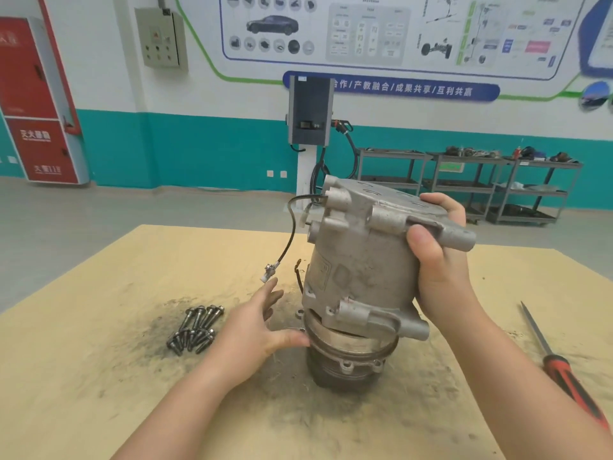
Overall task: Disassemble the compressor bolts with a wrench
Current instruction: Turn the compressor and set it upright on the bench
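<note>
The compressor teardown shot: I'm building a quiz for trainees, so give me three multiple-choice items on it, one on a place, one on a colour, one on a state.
1. Where do the removed bolts lie?
A. In a pile on the board, on the person's left of the compressor
B. On top of the compressor
C. In the right hand

2. What colour is the handle of the tool lying at the right of the board?
A. Blue and white
B. Red and black
C. All yellow

3. How does the compressor housing stand?
A. Lying flat on its side
B. Tilted, lifted off its lower part
C. Upright and seated flush

Answers:
1 A: the bolts are heaped on the board beside the left hand.
2 B: the screwdriver has a red and black grip.
3 B: the right hand grips the compressor housing, which leans with a gap above the pulley end.
</note>
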A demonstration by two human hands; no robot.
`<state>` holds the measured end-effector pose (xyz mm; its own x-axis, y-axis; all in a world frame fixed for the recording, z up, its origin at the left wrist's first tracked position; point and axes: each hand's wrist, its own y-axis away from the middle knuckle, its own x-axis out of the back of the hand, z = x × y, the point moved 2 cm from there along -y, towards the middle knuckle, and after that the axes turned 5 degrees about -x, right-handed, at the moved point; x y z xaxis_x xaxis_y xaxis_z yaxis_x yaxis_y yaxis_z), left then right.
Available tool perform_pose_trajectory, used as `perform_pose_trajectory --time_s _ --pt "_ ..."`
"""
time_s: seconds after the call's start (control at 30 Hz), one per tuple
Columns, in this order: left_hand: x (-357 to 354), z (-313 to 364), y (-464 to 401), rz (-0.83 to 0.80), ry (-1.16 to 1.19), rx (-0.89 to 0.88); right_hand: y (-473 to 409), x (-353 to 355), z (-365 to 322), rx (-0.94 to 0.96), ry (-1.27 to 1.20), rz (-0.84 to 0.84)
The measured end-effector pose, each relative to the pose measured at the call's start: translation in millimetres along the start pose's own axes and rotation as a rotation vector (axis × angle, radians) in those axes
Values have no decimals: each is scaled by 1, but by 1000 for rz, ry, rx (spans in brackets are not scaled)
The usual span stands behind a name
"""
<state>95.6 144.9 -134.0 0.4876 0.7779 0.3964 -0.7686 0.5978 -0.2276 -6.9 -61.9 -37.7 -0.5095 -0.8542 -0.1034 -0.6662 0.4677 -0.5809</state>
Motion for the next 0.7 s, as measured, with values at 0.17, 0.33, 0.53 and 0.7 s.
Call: perform_pose_trajectory --time_s 0.17,0.33,0.53,0.7 --pt "-13 10 9 -244 7 -51 2 2 7 72 -50 24" --pt "-44 12 14 -190 31 -66 3 -4 -4 177 -26 6" --pt "-43 8 13 -121 -43 -60 -1 -3 1 130 -7 -79" --pt "-11 5 5 -133 -169 5 -8 7 5 59 -45 -180"
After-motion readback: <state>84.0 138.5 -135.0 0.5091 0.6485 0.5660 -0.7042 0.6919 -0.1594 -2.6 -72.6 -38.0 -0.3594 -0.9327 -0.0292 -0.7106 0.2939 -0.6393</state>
